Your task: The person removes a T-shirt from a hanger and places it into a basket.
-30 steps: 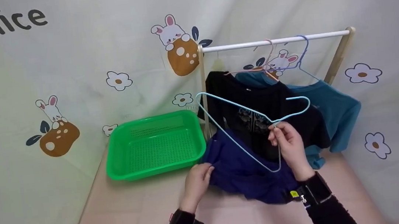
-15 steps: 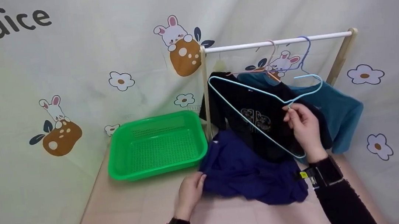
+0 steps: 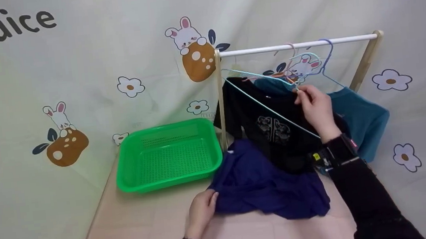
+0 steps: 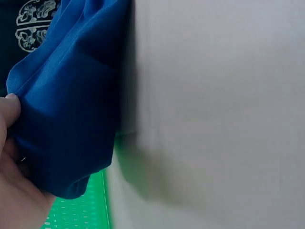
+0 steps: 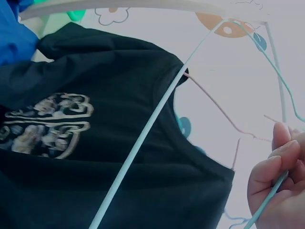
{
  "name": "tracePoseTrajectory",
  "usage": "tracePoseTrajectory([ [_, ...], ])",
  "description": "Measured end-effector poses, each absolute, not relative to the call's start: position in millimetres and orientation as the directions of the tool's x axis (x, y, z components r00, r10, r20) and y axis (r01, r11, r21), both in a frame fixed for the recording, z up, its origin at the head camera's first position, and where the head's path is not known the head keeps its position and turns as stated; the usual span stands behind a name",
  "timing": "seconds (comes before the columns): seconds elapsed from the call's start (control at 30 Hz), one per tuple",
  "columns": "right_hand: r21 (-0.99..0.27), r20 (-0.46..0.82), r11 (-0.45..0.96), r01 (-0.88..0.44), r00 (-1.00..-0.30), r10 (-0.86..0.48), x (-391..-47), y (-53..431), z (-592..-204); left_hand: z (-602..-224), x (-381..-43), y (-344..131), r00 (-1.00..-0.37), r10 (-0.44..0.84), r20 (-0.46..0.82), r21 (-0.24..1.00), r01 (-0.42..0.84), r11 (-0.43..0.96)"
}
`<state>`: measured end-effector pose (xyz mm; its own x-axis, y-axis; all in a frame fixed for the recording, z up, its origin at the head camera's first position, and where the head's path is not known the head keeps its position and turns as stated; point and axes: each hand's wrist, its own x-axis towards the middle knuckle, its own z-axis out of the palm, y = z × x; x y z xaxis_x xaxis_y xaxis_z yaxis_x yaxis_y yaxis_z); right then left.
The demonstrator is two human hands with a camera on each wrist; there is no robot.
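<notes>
My right hand [image 3: 317, 110] pinches a light blue wire hanger [image 3: 271, 109] near its neck, holding it up in front of the rack with the hook just below the rail. In the right wrist view the fingers curl round the hanger's wire. A dark blue garment [image 3: 267, 185] lies bunched on the table, and my left hand [image 3: 201, 212] pinches its left edge between thumb and fingers. Behind the held hanger, a black T-shirt [image 3: 243, 104] with a pale print hangs on a pink hanger [image 3: 292, 53]. A teal shirt [image 3: 367, 119] hangs on a blue-violet hanger [image 3: 330, 49] to the right.
The clothes rack has a white rail [image 3: 257, 50] and wooden side posts [image 3: 365, 60]. A green perforated basket [image 3: 169, 155] stands left of the rack with nothing in it. Pinkish cloth covers the table [image 3: 129, 231]. A printed curtain [image 3: 84, 58] hangs behind.
My right hand has raised the light blue hanger from over the dark blue garment up toward the rail. The left hand has shifted slightly left and down, still holding the garment's edge.
</notes>
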<state>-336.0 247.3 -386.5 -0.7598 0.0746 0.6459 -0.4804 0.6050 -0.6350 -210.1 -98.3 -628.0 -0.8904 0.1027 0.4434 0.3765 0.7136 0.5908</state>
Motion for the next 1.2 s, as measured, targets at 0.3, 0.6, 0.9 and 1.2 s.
tracePoseTrajectory([
  [0.3,-0.617,0.545,0.675,-0.405,-0.838,-0.005,-362.0,219.4,-351.6,-635.6,-206.1,-95.5,-0.881,0.082,0.467,0.587,0.378,0.716],
  [0.6,-0.547,0.518,0.73,-0.41,-0.85,-0.089,-376.8,192.1,-339.4,-639.7,-202.2,-95.1,-0.912,0.065,0.406,0.61,0.323,0.723],
  [0.9,-0.483,0.449,0.761,-0.432,-0.869,-0.208,-380.0,181.5,-348.4,-642.7,-202.4,-92.5,-0.908,0.075,0.412,0.61,0.336,0.718],
  [1.2,-0.455,0.383,0.769,-0.45,-0.878,-0.287,-368.7,192.3,-366.1,-638.7,-202.2,-88.8,-0.907,0.064,0.416,0.608,0.33,0.723],
])
